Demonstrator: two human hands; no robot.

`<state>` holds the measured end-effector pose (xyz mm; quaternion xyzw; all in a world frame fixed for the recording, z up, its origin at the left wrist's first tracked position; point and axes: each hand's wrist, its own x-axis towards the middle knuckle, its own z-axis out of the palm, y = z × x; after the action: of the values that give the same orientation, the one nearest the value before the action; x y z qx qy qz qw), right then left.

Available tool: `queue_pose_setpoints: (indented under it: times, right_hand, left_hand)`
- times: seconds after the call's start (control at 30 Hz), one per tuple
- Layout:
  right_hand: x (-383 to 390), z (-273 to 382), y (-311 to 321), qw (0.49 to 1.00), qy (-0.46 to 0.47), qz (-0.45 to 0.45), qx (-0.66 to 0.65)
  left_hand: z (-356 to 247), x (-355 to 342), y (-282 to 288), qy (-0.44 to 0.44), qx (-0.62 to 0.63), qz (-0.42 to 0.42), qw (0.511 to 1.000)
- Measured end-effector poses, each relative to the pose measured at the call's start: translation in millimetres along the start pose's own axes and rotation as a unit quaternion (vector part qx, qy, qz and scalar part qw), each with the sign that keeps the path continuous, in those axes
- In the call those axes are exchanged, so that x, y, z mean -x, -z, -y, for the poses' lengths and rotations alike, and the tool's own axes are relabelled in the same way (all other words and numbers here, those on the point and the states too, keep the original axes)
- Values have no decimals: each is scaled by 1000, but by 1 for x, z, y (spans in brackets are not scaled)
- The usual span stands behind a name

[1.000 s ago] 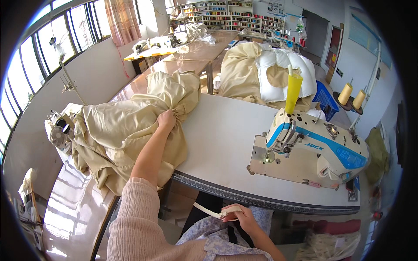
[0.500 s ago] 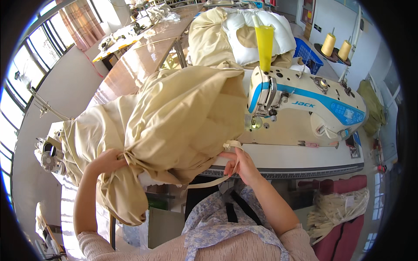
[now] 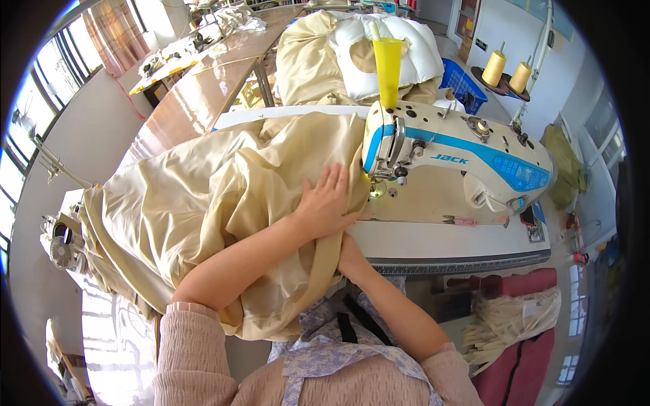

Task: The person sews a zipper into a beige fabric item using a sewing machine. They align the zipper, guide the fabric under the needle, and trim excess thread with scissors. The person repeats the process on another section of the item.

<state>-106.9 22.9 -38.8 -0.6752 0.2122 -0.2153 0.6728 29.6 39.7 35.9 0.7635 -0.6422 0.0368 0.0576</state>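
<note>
A large beige cloth (image 3: 203, 183) lies in folds across the left of the sewing table and reaches the sewing machine (image 3: 453, 145). My left hand (image 3: 327, 203) rests flat on it with spread fingers, just left of the presser foot (image 3: 377, 188). My left forearm lies across the folds. Close below it, my right hand (image 3: 348, 256) goes in under the cloth's edge, so its fingers are hidden. Part of the cloth hangs over the front of the table toward my lap.
A yellow cup (image 3: 387, 71) stands behind the machine head. Small pink-handled snips (image 3: 460, 220) lie on the tabletop (image 3: 426, 240). Farther back are a white-and-beige bundle (image 3: 305, 57), a blue basket (image 3: 467, 88) and thread cones (image 3: 495, 66). A bag of pale strips (image 3: 508, 321) sits at lower right.
My left hand has let go of the gathered cloth and moved right, onto its top near the needle. My right hand has gone under the cloth; the narrow strip it held is out of sight.
</note>
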Motion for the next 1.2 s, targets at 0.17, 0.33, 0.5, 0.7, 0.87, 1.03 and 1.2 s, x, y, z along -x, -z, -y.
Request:
queue_pose_setpoints:
  times: [0.17,0.33,0.5,0.7,0.87,1.03,1.2]
  right_hand:
    - [8,13,18,988,-131,71,-35]
    - [-35,18,21,992,-92,-76,-37]
    - [-98,6,-40,980,124,-73,135]
    - [-83,123,-112,882,298,72,358]
    - [12,167,-140,816,333,424,-210]
    - [65,66,-25,955,-3,284,-90]
    - [139,-1,28,950,-231,208,19]
  left_hand:
    - [168,34,-40,143,285,-52,946]
    - [224,104,-14,408,523,-146,734]
    - [239,122,67,290,585,-335,679]
    - [424,161,345,345,31,-507,789]
    - [403,40,420,223,-282,-478,801]
    - [205,-117,206,-85,-240,-407,877]
    - [120,-127,-65,12,-97,-244,965]
